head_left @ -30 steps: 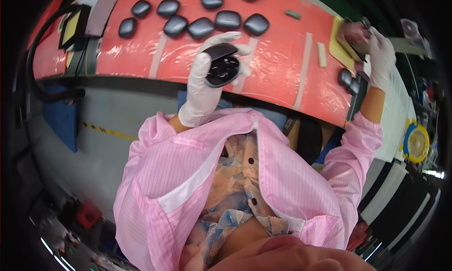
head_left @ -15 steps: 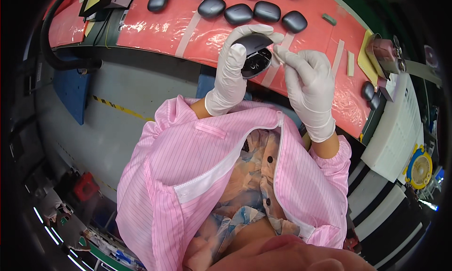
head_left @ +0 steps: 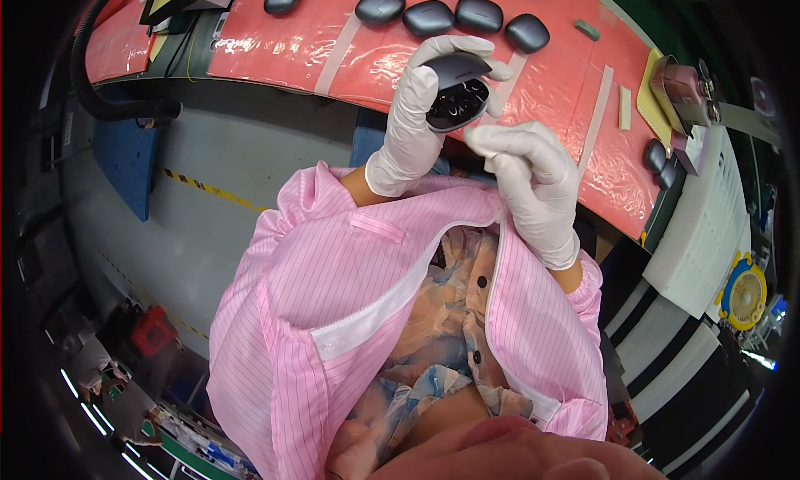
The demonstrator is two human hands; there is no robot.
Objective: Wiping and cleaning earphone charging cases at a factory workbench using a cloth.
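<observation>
- The left hand (head_left: 414,117), in a white glove, holds an open dark case (head_left: 457,92) above the near edge of the bench (head_left: 283,42); the fingers (head_left: 450,48) curl over the far side of its lid and the thumb supports it from the left.
- The inside of the case is black and glossy, with small light reflections, and it faces toward the person.
- The right hand (head_left: 533,180), also in a white glove, is just beside the case on its near right side. Its fingers (head_left: 492,138) are pinched together close to the case rim; I cannot tell if they grasp something small or if they touch the case.
- The bench has a red, shiny cover with pale tape strips (head_left: 337,42) across it.
- On the far part of the bench lies a row of closed dark cases (head_left: 429,17), all apart from the hands.
- At the right end of the bench there are two more dark cases (head_left: 658,159) and a yellow pad (head_left: 650,101).
- The person wears a pink striped coat (head_left: 350,288).
</observation>
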